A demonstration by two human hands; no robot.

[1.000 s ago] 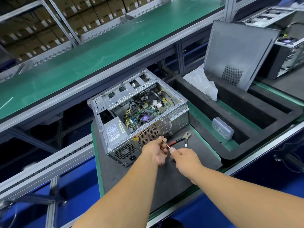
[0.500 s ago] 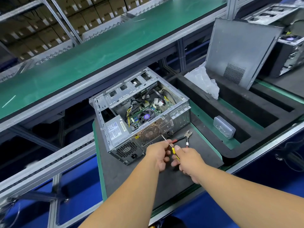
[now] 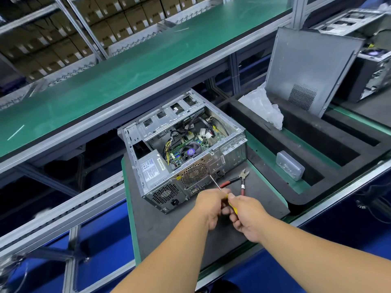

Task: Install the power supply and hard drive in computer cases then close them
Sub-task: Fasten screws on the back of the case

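Note:
An open computer case (image 3: pixel 232 149) lies on its side on a dark mat (image 3: pixel 160 229), its rear panel facing me. The silver power supply (image 3: pixel 151 168) sits in its near left corner. Both hands meet just in front of the rear panel on a screwdriver (image 3: pixel 214 181) with a yellow handle. My left hand (image 3: pixel 211 205) pinches it near the shaft. My right hand (image 3: pixel 246 216) grips the handle. The thin metal shaft points up toward the rear panel beside the fan grille. The grey side panel (image 3: pixel 306 66) leans upright at the right.
Red-handled cutters (image 3: pixel 240 180) lie on the mat right of the hands. A black foam tray (image 3: pixel 317 149) to the right holds a small clear plastic box (image 3: pixel 289 168) and a crumpled plastic bag (image 3: pixel 264 106). A green conveyor (image 3: pixel 127 66) runs behind. Another case (image 3: pixel 374 70) stands far right.
Both hands have drawn back a little from the rear panel toward me. The screwdriver's yellow handle now shows between them.

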